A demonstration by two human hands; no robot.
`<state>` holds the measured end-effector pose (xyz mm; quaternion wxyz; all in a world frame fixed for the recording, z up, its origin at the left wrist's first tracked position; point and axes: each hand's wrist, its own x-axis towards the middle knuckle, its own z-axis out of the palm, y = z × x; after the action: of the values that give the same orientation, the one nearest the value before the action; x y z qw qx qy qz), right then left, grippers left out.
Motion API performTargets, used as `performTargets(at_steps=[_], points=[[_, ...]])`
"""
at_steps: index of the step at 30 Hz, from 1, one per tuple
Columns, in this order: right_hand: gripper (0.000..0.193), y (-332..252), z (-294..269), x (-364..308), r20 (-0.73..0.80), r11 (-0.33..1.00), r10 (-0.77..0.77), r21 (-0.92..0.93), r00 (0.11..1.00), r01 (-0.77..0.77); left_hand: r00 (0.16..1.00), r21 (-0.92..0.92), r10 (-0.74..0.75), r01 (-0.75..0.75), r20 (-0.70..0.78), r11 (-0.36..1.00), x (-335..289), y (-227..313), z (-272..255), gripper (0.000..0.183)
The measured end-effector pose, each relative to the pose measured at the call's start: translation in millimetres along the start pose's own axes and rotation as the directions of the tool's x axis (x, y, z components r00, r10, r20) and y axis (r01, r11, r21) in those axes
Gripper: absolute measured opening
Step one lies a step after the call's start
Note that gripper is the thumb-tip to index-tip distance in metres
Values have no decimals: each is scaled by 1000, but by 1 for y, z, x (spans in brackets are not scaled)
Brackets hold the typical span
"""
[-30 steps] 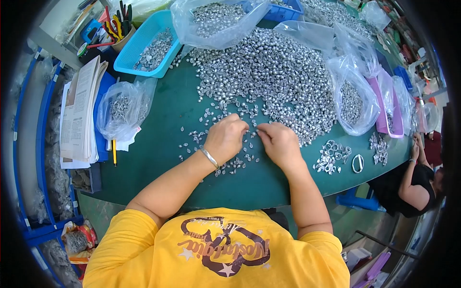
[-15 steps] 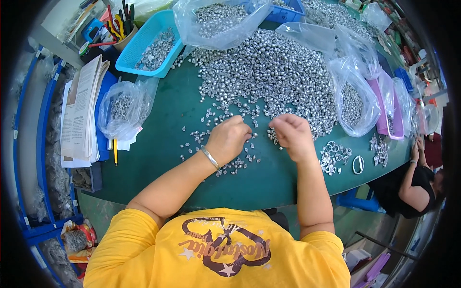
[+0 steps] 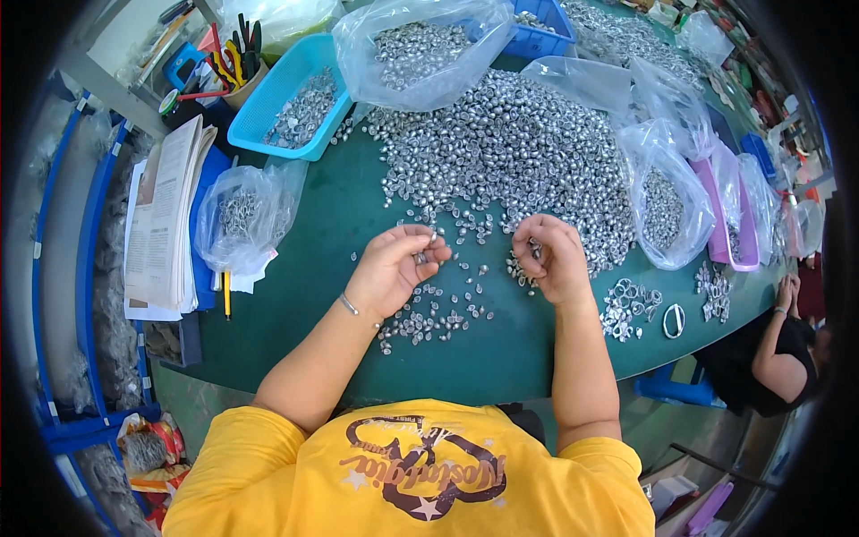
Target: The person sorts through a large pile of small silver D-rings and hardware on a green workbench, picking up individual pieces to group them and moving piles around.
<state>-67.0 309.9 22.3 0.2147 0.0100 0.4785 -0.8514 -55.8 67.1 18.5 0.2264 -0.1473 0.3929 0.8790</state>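
My left hand (image 3: pixel 396 268) is half turned up over the table, its fingers curled around a few small silver oval metal pieces (image 3: pixel 420 258). One of them shows between thumb and forefinger. My right hand (image 3: pixel 557 257) hovers at the front edge of a large heap of shiny silver metal pieces (image 3: pixel 501 134), thumb and fingers closed together; what they hold is hard to make out. Below and between the hands, several loose oval pieces (image 3: pixel 428 324) lie scattered on the green table (image 3: pixel 295 331).
A turquoise basket (image 3: pixel 255 139) and clear bags (image 3: pixel 420 63) of metal parts ring the heap, with a pink tray (image 3: pixel 718 237) to the right. Papers (image 3: pixel 161 215) stand at left. Silver rings (image 3: pixel 631 300) lie near right. Another person (image 3: pixel 774 358) sits at far right.
My left hand has moved left and turned up, showing pieces in its fingers. My right hand stays near the heap's edge, its fingers turned slightly. The whole view has shifted a little.
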Motion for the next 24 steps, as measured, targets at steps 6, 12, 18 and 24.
performTargets(at_steps=[6, 12, 18, 24], points=[[14, 42, 30, 11, 99, 11, -498, -993, 862, 120, 904, 855, 330, -383, 271, 349, 12, -17, 13, 5], [12, 47, 30, 14, 122, -117, -515, -991, 849, 71, 718, 814, 384, -530, 581, -239, 21, -37, 6, 6], [12, 30, 36, 9, -68, 406, -430, -905, 900, 126, 980, 624, 190, -184, 57, 759, 3, -8, 15, 8], [9, 17, 26, -4, -112, 788, -63, -615, 992, -19, 987, 513, 157, -123, -24, 849, 0, 4, -10, 7]])
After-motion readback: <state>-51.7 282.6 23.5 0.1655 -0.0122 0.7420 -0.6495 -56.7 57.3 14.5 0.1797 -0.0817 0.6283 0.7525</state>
